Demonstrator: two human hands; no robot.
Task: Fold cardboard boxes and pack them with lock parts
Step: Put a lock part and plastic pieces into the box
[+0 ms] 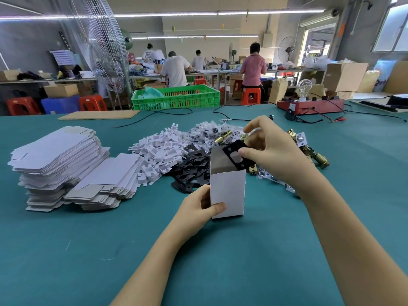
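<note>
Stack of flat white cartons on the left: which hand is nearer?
Left. The left hand grips the open box, just right of the stack of flat cartons; the right hand is farther right.

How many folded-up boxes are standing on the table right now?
1. The white box stands open-topped on the green table, gripped by the left hand. The flat blanks at left remain unfolded.

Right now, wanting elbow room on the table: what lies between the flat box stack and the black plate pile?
In the head view, white plastic inserts lie heaped between the flat box stack and the black plate pile.
</note>
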